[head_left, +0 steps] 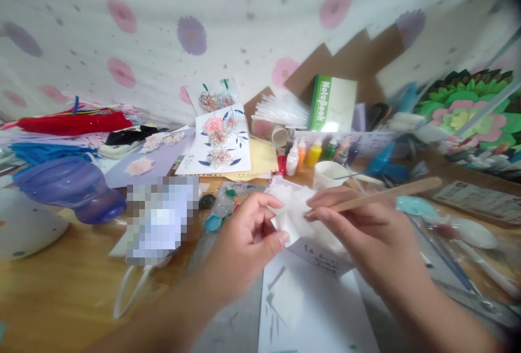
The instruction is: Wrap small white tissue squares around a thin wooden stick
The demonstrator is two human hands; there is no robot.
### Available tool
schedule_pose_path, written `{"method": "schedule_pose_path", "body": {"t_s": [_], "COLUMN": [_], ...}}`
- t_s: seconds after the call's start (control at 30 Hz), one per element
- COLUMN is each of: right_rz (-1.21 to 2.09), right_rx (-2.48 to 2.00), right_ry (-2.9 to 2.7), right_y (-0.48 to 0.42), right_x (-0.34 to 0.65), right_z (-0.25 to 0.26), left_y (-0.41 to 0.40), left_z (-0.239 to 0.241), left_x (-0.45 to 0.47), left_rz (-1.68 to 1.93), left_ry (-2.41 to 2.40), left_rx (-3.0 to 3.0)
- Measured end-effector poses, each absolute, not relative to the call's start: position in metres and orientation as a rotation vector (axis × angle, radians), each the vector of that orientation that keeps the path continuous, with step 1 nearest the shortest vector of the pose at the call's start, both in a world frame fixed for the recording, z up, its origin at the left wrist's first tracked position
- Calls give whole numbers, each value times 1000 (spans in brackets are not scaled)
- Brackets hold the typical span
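Observation:
My left hand [244,244] pinches a small white piece of paper [288,228] between thumb and fingers. In my right hand [374,239] is a flat wooden craft stick [391,192], its low end pointing left towards that paper. Under both hands lies a pale card with handwriting [321,258], with white, tissue-like pieces on top; their exact kind is blurred. A white sheet [317,320] with a few cut scraps extends below, on a grey mat [228,304].
Behind my hands stand several paint bottles [314,153], a white cup [325,175] and a green-edged notebook [334,104]. Flower-decorated cards [222,141] lean at the back. A purple translucent bowl [69,184] is at left; brushes [451,260] lie at right.

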State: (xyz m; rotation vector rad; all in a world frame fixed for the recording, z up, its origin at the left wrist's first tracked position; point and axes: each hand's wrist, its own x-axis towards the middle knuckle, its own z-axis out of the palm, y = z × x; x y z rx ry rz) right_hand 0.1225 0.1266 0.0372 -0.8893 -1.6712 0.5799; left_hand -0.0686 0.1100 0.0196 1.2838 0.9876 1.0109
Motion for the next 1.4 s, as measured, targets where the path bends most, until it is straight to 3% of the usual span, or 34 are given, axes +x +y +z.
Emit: {"method": "schedule_pose_path", "body": {"t_s": [0.27,0.43,0.63,0.83,1.4], "right_rz": [494,462,311,588,763], "right_rx": [-1063,-1356,-1119,-797,-786], "right_ry": [-1653,-1669,-1619,-1742,-1710], "right_y": [138,150,135,111,115], "right_x": [134,144,143,121,113], "right_z": [35,31,37,47,37], "left_y": [114,116,113,110,108], "left_z": [21,20,22,25,26], "left_x": [-69,-73,-69,-64,-64], "left_rz": [1039,1274,1288,1237,1185], "left_ry": [1001,1022,1002,970,1000], "left_rx": [1276,1263,1244,1196,1194]}}
